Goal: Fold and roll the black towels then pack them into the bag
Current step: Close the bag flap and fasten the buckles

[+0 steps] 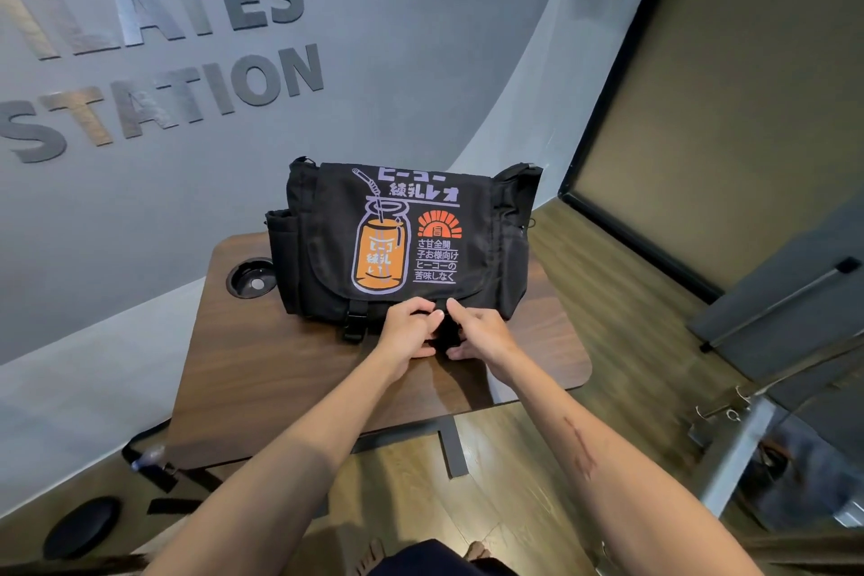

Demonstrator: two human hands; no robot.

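At the desk's (262,369) near edge, left hand (407,328) and right hand (481,332) meet at the black messenger bag (402,243) — fingers clamped on its right-hand buckle (443,332), presumably fastening the flap — with no black towels visible.

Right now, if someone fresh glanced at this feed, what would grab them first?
The black bag with its orange drink print, sitting flap-down in the middle of the wooden table. Next, the left hand and right hand meeting at the right buckle on the bag's front edge. Behind, big wall letters.
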